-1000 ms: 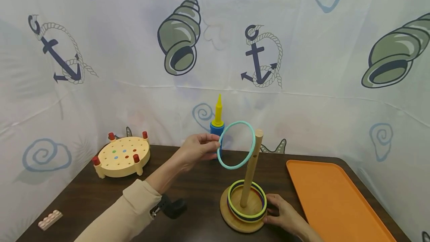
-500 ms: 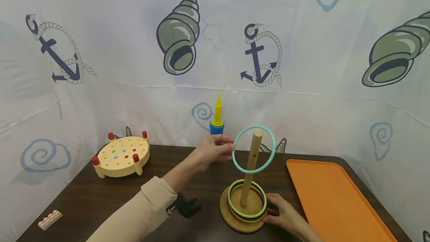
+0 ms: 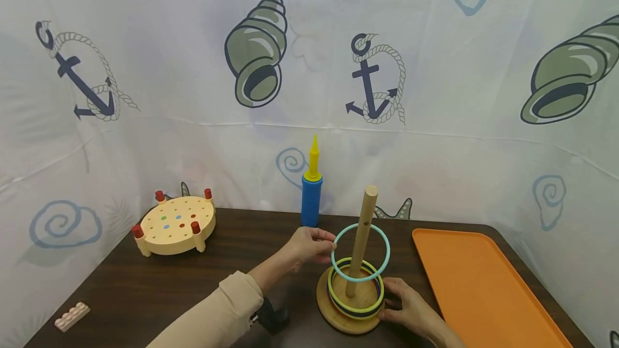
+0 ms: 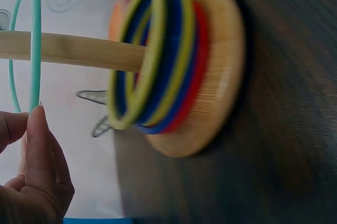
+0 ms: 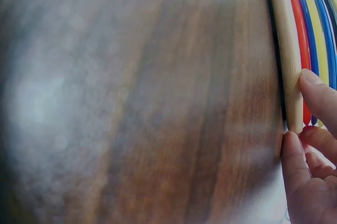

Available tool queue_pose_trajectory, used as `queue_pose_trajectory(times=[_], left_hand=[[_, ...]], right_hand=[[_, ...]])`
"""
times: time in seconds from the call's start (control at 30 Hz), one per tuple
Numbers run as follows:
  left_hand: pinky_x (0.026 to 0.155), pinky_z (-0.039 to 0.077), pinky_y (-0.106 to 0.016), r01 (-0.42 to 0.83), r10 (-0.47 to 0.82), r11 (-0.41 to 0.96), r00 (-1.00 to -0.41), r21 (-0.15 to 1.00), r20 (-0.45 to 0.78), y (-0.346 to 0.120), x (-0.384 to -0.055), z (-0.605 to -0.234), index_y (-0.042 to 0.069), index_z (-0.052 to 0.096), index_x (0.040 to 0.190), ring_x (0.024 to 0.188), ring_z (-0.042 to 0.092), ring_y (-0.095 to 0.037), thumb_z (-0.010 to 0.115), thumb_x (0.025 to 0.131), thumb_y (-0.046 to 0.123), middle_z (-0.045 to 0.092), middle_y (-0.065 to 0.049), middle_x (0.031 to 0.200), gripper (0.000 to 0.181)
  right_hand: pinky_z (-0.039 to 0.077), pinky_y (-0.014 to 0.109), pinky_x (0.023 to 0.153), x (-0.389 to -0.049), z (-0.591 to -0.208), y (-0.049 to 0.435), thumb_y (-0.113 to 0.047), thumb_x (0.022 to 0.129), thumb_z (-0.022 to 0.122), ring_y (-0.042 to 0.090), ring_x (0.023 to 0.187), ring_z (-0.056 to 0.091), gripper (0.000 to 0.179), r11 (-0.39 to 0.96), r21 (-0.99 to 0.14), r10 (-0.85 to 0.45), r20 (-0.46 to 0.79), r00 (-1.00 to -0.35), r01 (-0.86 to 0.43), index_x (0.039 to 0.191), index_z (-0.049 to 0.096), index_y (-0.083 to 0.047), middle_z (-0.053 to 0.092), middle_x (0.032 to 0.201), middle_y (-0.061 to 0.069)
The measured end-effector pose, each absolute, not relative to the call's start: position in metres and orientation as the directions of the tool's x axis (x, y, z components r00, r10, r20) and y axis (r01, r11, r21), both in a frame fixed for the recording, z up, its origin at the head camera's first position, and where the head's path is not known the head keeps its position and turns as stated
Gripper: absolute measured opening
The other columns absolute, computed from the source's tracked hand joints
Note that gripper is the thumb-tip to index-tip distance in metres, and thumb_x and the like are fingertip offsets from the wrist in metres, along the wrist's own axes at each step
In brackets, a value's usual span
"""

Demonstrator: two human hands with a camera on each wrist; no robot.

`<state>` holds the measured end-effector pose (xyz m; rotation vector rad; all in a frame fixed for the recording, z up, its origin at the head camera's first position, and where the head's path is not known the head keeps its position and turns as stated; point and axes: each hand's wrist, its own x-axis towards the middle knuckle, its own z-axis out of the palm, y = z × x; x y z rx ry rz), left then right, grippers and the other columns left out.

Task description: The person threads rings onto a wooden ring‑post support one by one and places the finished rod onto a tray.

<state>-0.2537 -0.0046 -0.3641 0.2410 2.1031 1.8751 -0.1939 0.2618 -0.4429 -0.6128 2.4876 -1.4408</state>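
Note:
My left hand [image 3: 309, 248] pinches the left side of a light turquoise ring [image 3: 388, 248] between thumb and fingertips. In the left wrist view the ring [image 4: 36, 40] encircles the wooden peg [image 4: 89, 50], above the stack. That peg rises from a round wooden base [image 3: 325, 310], where several yellow, blue and red rings [image 3: 358, 313] lie piled around it. My right hand [image 3: 408, 307] holds the base at its right edge; in the right wrist view its fingertips grip the edge of the base [image 5: 289, 50], right beside the red ring [image 5: 299, 34].
An orange tray [image 3: 483, 283] lies to the right. A blue and yellow hand pump [image 3: 311, 197] stands behind the left hand. At the left are a round cream pegboard [image 3: 179, 224] with red-tipped legs and a small pink block [image 3: 72, 316]. A printed curtain [image 3: 309, 69] hangs behind the table.
My left hand has carried the turquoise ring rightward over the top of the peg, then lowered it along the peg. The right hand has stayed at the base.

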Motion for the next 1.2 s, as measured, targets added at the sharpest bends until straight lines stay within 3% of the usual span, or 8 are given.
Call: queue_pose_trajectory(times=[0.47,0.6,0.67,0.73,1.2], left_hand=[[0.065,0.058,-0.029,-0.153,0.288,0.250,-0.931,0.956,-0.224,-0.007,-0.252,-0.395,-0.007,0.065,0.098,0.060,0.063,-0.009,0.063,0.085,-0.002,0.063,-0.010,0.083,0.015],[0.064,0.058,-0.028,-0.156,0.287,0.256,-0.930,0.954,-0.229,-0.007,-0.250,-0.395,-0.007,0.066,0.097,0.059,0.062,-0.008,0.063,0.084,-0.003,0.063,-0.009,0.082,0.014],[0.065,0.058,-0.029,-0.154,0.290,0.263,-0.929,0.952,-0.230,-0.006,-0.249,-0.395,-0.007,0.066,0.096,0.060,0.062,-0.008,0.063,0.084,-0.003,0.063,-0.009,0.081,0.014],[0.066,0.058,-0.030,-0.154,0.292,0.270,-0.928,0.951,-0.233,-0.006,-0.248,-0.395,-0.007,0.066,0.096,0.060,0.061,-0.008,0.063,0.083,-0.003,0.062,-0.008,0.081,0.014],[0.062,0.058,-0.028,-0.149,0.301,0.283,-0.924,0.947,-0.236,-0.005,-0.244,-0.396,-0.006,0.067,0.095,0.061,0.062,-0.009,0.062,0.083,-0.004,0.062,-0.007,0.079,0.014]], right_hand=[[0.051,0.032,0.090,-0.195,-0.443,0.261,-0.016,0.077,0.077,0.045,0.121,0.041,0.064,0.433,-0.861,-0.452,0.049,-0.891,-0.267,0.129,0.049,0.009,0.042,0.130,0.029],[0.051,0.033,0.090,-0.196,-0.444,0.262,-0.020,0.077,0.077,0.011,0.119,0.047,0.061,0.431,-0.856,-0.453,0.068,-0.889,-0.285,0.126,0.052,0.007,0.043,0.130,0.028],[0.051,0.033,0.090,-0.196,-0.444,0.262,-0.020,0.077,0.077,-0.008,0.113,0.042,0.060,0.425,-0.858,-0.454,0.075,-0.888,-0.290,0.125,0.053,0.007,0.043,0.129,0.028],[0.051,0.034,0.090,-0.196,-0.444,0.262,-0.020,0.077,0.077,-0.017,0.107,0.036,0.059,0.418,-0.860,-0.455,0.082,-0.887,-0.294,0.124,0.054,0.007,0.043,0.128,0.028],[0.051,0.033,0.090,-0.196,-0.444,0.263,-0.021,0.078,0.077,-0.015,0.107,0.039,0.060,0.423,-0.856,-0.455,0.081,-0.887,-0.296,0.124,0.053,0.008,0.044,0.127,0.028]])
